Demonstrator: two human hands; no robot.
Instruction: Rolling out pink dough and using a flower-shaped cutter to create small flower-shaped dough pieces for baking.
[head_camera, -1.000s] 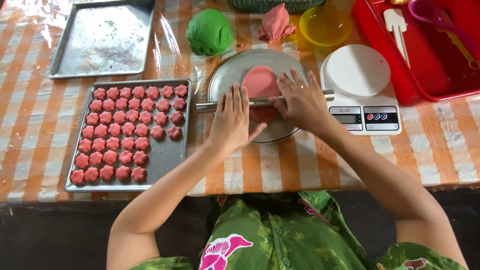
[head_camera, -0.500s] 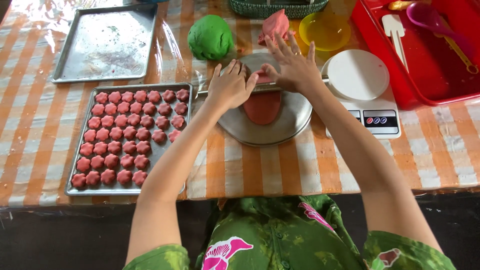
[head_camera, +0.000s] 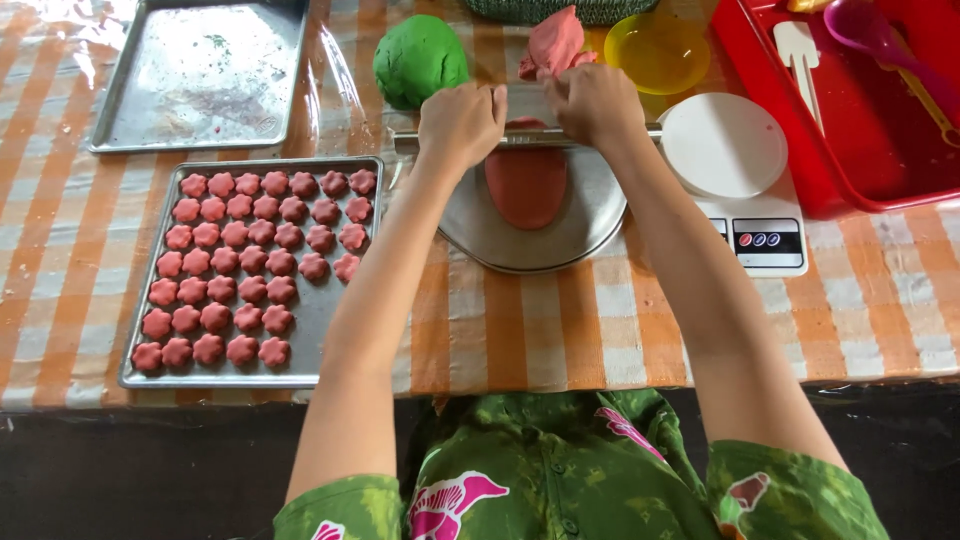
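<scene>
Near edge: we see bare striped desk in front of the round metal plate, open for a hand.
Left: the tray of pink flower pieces lies just beside the plate, closing that side.
Right: the white scale touches the plate's rim; the red bin stands just beyond it.
Far side: green dough ball, pink dough lump and yellow bowl crowd close behind the left hand and right hand.
Far left: the empty metal tray fills that corner.

Flattened pink dough under metal roller
</scene>
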